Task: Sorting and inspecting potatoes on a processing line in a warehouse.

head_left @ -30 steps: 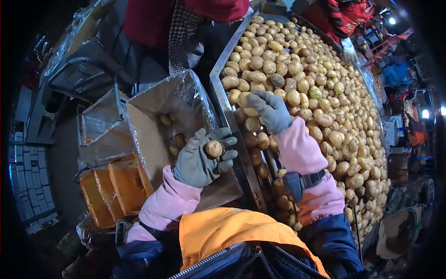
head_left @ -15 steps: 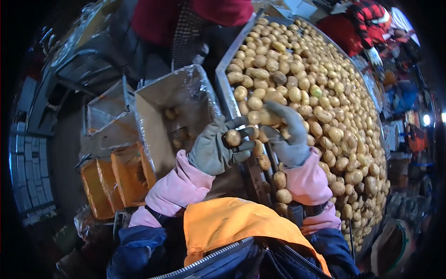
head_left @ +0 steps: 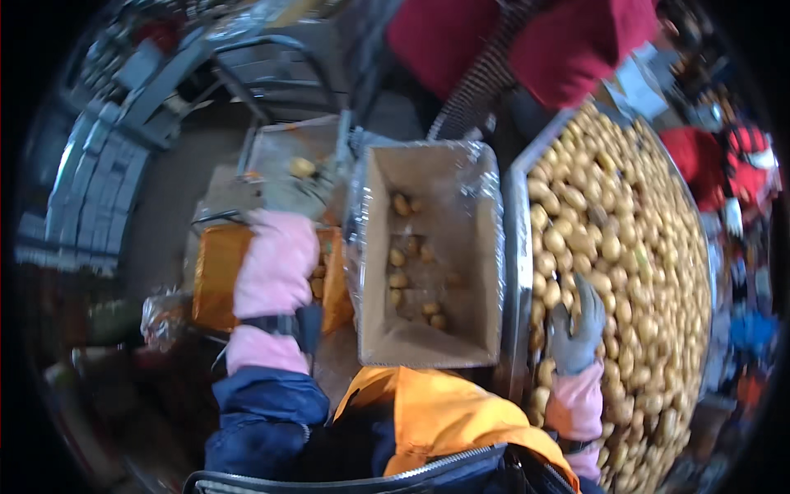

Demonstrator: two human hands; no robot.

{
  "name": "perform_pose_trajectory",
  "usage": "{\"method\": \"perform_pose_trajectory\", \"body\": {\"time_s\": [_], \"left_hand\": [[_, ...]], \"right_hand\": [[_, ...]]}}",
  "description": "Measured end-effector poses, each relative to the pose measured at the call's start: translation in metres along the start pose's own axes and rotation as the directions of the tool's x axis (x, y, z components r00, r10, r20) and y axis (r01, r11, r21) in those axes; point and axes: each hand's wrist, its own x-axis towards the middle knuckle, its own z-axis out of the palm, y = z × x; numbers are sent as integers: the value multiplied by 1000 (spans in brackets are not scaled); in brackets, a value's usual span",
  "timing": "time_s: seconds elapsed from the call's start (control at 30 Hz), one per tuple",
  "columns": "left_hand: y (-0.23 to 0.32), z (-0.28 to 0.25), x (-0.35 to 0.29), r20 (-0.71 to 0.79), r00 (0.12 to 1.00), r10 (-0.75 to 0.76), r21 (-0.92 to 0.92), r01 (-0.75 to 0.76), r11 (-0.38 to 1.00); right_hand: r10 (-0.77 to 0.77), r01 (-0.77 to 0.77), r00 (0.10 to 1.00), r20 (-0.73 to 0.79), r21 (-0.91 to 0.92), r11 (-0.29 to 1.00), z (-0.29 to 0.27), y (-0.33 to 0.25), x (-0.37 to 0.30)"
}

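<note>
My left hand (head_left: 284, 196), in a grey glove, reaches out over a plastic-lined container (head_left: 317, 132) on the left. A single potato (head_left: 302, 167) shows at its fingertips; motion blurs the grip somewhat. On the right, my right hand (head_left: 580, 329), also gloved, rests over the heap of potatoes (head_left: 634, 288) with thumb and fingers apart and nothing held between them. Between my arms stands a cardboard box (head_left: 490, 317) lined with clear plastic, with several potatoes on its bottom.
Orange-lined containers (head_left: 220, 267) stand beneath my left forearm, with several potatoes showing in one. A metal edge (head_left: 520, 239) borders the potato heap. A person in dark red (head_left: 568, 49) is at the far side, and another in red (head_left: 745, 165) at the far right.
My left hand has swung left with the potato, from beside the heap to over the far-left container. My right hand has let its fingers part over the heap. The view has turned left.
</note>
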Motion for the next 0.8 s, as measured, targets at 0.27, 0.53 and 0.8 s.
{"method": "perform_pose_trajectory", "body": {"time_s": [0.27,0.53,0.8], "left_hand": [[-93,-119,67,639,769,36,576,-446,-685],[-232,-228,126,-132,829,-544,-599,-504,-623],[-233,-221,198,-200,807,-556,-604,-548,-578]], "right_hand": [[171,-107,970,172,-330,938,-37,3,-52],[161,-32,950,269,-429,903,-19,10,-31],[314,-137,910,270,-519,843,81,59,5]]}}
